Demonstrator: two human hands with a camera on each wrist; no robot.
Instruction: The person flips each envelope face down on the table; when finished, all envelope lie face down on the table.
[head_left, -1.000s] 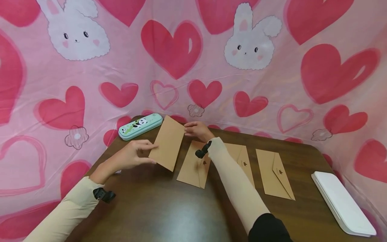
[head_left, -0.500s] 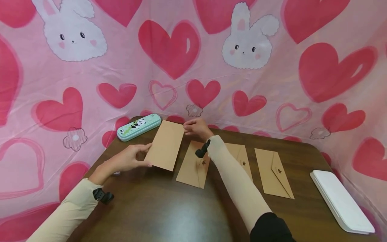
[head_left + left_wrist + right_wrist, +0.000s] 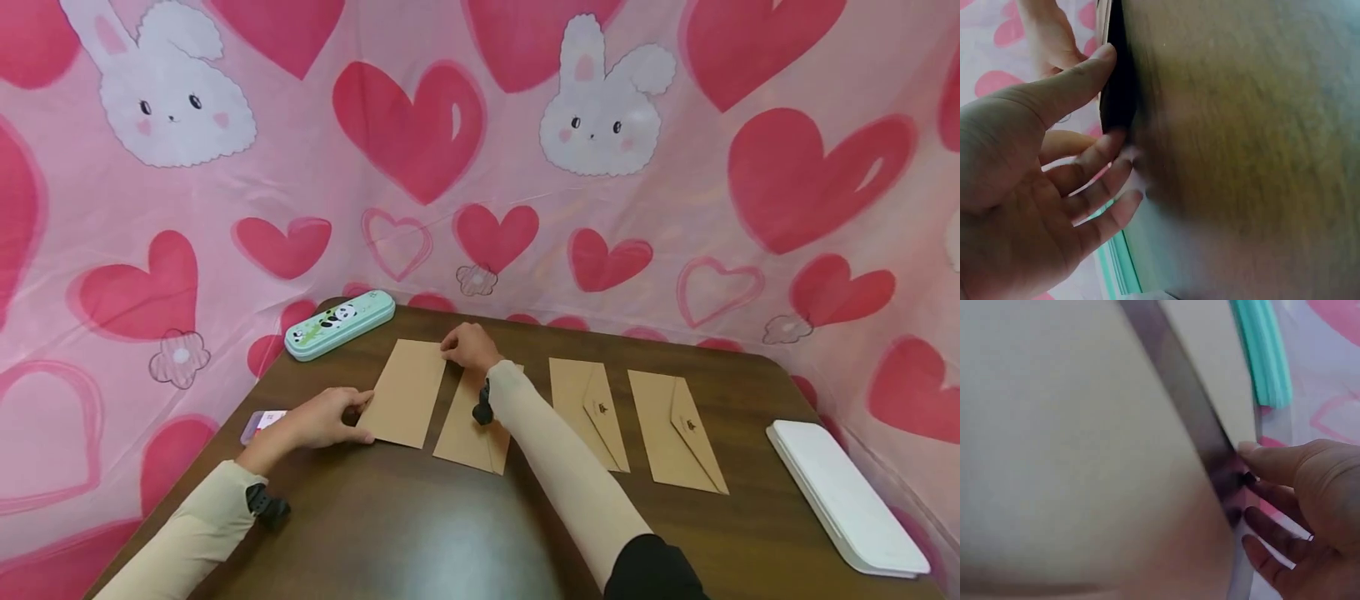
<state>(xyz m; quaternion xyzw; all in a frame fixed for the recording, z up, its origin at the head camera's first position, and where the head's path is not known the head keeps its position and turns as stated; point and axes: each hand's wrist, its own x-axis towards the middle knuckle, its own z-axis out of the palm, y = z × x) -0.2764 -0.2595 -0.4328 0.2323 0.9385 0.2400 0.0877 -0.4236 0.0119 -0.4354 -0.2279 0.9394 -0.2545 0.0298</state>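
A plain brown envelope (image 3: 405, 392) lies almost flat at the left of the row, plain side up. My left hand (image 3: 326, 418) pinches its lower left edge, thumb on top. In the left wrist view a dark gap shows beneath that edge, with my fingertips (image 3: 1124, 165) at the table. At the far right corner my right hand (image 3: 472, 346) pinches the same envelope between thumb and forefinger. A second envelope (image 3: 465, 433) lies just to the right, partly covered by my right wrist.
Two more envelopes (image 3: 573, 387) (image 3: 660, 417) lie flap side up farther right. A mint pencil case (image 3: 337, 325) with pandas stands at the back left. A white case (image 3: 847, 500) is at the right edge. A small purple and white item (image 3: 253, 425) lies beside my left wrist.
The envelope has come down from a raised, tilted position to nearly flat on the table. Both hands have lowered with it, keeping their grip.
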